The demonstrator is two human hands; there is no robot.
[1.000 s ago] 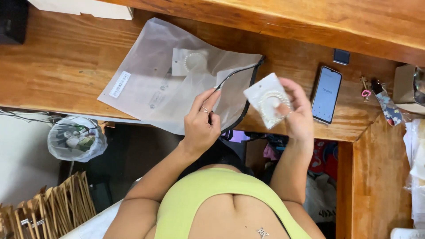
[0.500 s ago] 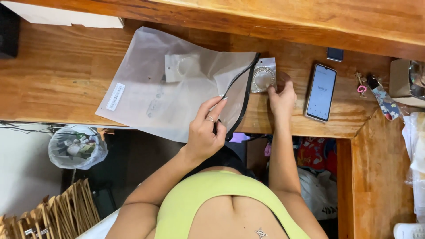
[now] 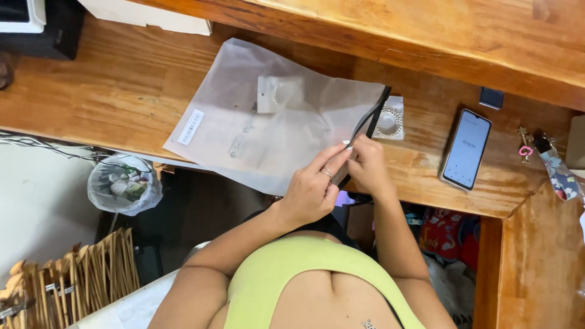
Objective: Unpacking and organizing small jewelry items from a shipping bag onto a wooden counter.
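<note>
Bag: frosted plastic bag (image 3: 274, 131) with a black zip edge, flat on the wooden surface (image 3: 122, 91), a white rectangular label near its left corner.
Left hand (image 3: 311, 192): pinching the zip edge.
Right hand (image 3: 368, 167): pinching the same edge, touching the left.
Packet: small clear packet (image 3: 390, 122) just right of the zip.
Phone (image 3: 466, 149): farther right, screen lit.
Below: a tied bag of rubbish (image 3: 125, 183) on the floor, left.

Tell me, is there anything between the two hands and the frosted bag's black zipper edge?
Nothing visible. The left hand and right hand both pinch the black zipper edge of the frosted bag. The small jewellery card lies apart, beyond the edge.
</note>
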